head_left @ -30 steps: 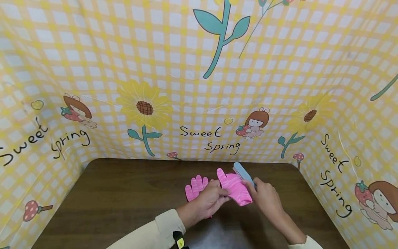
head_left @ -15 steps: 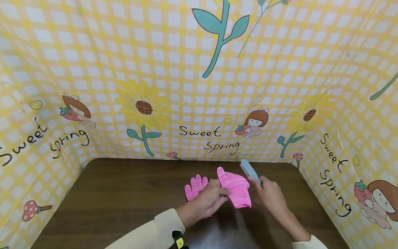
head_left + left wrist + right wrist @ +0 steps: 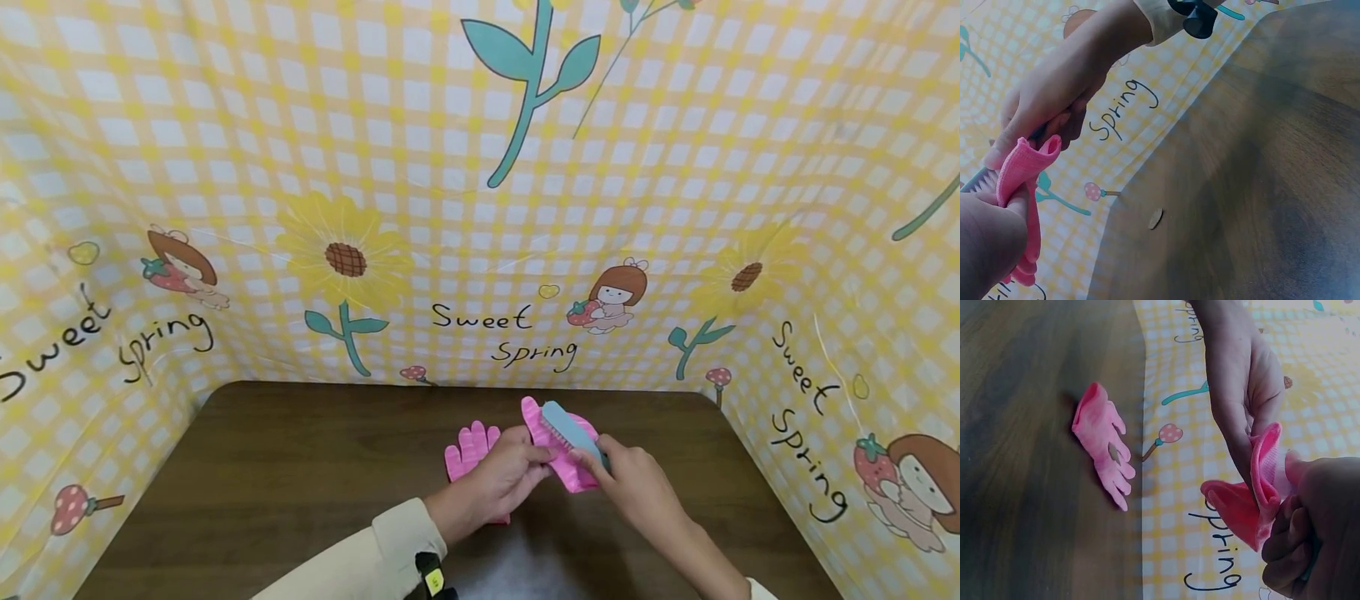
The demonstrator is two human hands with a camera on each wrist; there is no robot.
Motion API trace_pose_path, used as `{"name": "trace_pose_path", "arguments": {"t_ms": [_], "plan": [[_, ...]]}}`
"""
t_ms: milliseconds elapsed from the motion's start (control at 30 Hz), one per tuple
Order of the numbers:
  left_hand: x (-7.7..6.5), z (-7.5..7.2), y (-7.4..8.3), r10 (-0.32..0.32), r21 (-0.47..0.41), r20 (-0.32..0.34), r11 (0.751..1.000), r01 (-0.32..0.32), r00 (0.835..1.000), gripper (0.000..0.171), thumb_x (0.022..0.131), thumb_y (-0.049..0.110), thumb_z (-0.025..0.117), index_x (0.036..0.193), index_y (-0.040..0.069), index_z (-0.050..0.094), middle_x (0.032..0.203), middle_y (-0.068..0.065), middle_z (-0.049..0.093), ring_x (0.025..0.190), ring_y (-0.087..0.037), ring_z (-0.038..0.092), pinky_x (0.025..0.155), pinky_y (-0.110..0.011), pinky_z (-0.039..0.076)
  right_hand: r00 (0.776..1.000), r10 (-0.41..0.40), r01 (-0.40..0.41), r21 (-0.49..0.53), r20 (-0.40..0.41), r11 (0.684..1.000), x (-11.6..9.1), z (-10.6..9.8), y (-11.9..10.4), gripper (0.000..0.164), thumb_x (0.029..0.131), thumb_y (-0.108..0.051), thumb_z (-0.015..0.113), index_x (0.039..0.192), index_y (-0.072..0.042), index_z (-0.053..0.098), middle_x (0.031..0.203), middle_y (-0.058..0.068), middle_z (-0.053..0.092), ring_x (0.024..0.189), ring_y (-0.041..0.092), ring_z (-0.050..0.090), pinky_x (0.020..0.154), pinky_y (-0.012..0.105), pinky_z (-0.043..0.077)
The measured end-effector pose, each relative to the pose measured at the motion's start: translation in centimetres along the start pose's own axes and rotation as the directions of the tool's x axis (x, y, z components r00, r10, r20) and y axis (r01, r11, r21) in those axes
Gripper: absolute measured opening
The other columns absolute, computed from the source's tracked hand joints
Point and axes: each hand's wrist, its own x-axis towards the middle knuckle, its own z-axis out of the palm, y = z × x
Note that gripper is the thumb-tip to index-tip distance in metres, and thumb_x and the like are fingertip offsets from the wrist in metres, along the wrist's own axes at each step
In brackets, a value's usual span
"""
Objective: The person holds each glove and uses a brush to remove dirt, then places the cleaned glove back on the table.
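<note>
My left hand (image 3: 504,477) pinches a pink knit glove (image 3: 567,479) between thumb and fingers, holding it up over the table. In my right hand (image 3: 643,483) is a light blue brush (image 3: 573,433), gripped by its handle. The brush lies slantwise across the glove, its pale bristles (image 3: 985,183) turned toward the pink fabric. The right wrist view shows the held glove (image 3: 1241,512) with its cuff spread and the left fingers partly hidden behind it. A second pink glove (image 3: 1104,437) lies flat on the table, partly covered by my left forearm in the head view.
The dark wooden table (image 3: 300,483) reaches back to a yellow checked cloth (image 3: 450,217), which hangs behind it and along both sides. A black band with a yellow tag (image 3: 433,581) shows at the left sleeve.
The brush first swung off the glove to the right, and has now come back left onto it. The left hand has stayed almost in place, with the glove shifting slightly.
</note>
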Motion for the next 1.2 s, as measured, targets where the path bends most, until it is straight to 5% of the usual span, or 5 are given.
{"name": "trace_pose_path", "arguments": {"t_ms": [567,1200], "plan": [[-0.1,-0.1,-0.5,-0.016,-0.003,-0.013,1.000,0.016,1.000,0.047,0.099,-0.011,0.039,0.146,-0.014,0.034,0.154,-0.028,0.043,0.147,-0.038,0.040,0.122,-0.057,0.030,0.995,0.024,-0.033,-0.088,-0.102,0.996,0.4,0.6,0.7,0.037,0.102,-0.041,0.061,0.082,-0.011,0.053,0.059,-0.005,0.038,0.052,0.009,0.040,0.045,0.023,0.032],[-0.2,0.2,-0.8,0.001,0.002,-0.019,1.000,-0.001,1.000,0.047,0.095,-0.017,0.039,0.142,-0.016,0.036,0.152,-0.030,0.044,0.141,-0.036,0.045,0.121,-0.056,0.034,0.989,0.099,-0.108,-0.082,-0.112,0.991,1.2,0.6,1.7,0.045,0.102,-0.049,0.056,0.078,-0.011,0.051,0.058,-0.003,0.041,0.053,0.014,0.044,0.046,0.028,0.034]]}}
